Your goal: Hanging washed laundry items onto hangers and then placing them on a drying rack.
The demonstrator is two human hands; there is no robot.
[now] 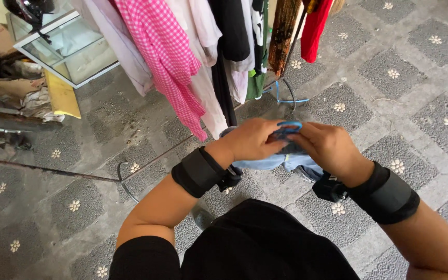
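Blue hanger (pixel 288 127), both hands gripping, open floor (pixel 390 103)

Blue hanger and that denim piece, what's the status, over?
Left hand and right hand both gripping the blue hanger. Light denim garment hanging beneath the hands. Clothes rack just ahead; nothing between.

Light-blue garment (pixel 281 161) hangs bunched, seemingly on a blue hanger (pixel 288 128).

Pink-white checked shirt (pixel 164 57), red garment (pixel 315 26), light blue jeans (pixel 281 161), blue hanger (pixel 286 129), grey flower-patterned floor (pixel 416 78)
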